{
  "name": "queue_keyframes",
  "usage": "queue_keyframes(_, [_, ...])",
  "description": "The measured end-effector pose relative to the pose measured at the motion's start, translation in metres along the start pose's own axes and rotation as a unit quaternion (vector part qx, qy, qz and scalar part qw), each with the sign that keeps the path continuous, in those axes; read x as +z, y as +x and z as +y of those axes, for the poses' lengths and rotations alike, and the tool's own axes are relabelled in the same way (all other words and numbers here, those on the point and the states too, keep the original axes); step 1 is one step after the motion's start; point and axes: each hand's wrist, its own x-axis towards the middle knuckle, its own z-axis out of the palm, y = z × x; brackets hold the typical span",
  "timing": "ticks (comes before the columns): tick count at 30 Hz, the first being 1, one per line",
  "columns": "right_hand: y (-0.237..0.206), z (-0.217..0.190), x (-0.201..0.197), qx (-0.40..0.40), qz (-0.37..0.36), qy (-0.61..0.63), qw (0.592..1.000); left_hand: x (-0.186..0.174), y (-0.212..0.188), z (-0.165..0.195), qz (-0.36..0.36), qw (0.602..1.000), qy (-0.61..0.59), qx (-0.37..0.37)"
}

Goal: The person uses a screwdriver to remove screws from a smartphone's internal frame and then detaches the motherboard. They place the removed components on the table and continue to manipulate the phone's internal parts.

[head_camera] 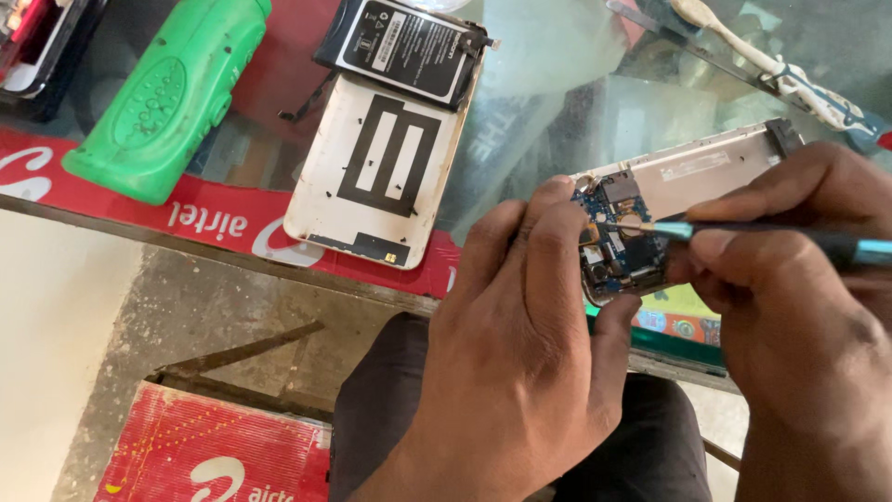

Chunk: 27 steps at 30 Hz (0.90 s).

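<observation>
Left hand (520, 316) gripping one opened phone (650, 218) at counter (557, 102) edge, circuit board (618, 246) exposed. Right hand (799, 297) pinching one screwdriver (743, 232), tip on board. Farther: one white back cover (376, 172), one black battery (404, 46), one green case (163, 98), one toothbrush (771, 65).

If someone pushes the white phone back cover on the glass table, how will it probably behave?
The white plastic phone back cover looks thin and flat, so it is probably light and would slide easily on the smooth glass table. It likely flexes a little when lifted. The black battery resting on its top edge might shift with it.
</observation>
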Motion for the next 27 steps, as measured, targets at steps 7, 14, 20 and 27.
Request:
queue_keyframes(7, [-0.002,0.003,0.001,0.019,0.03,0.066,0.997,-0.001,-0.003,-0.004,-0.032,0.998,0.045,-0.004])
queue_keyframes(14, [-0.004,-0.003,0.008,-0.008,0.052,0.13,0.99,-0.003,0.002,-0.002,-0.068,0.995,0.074,-0.016])
queue_keyframes(20, [-0.001,-0.005,0.013,-0.019,0.056,0.109,0.992,-0.015,0.011,-0.005,-0.064,0.997,0.046,0.003])
queue_keyframes(27, [-0.001,-0.003,0.01,-0.033,0.043,0.063,0.997,-0.011,0.005,-0.019,-0.017,0.999,0.052,0.002])
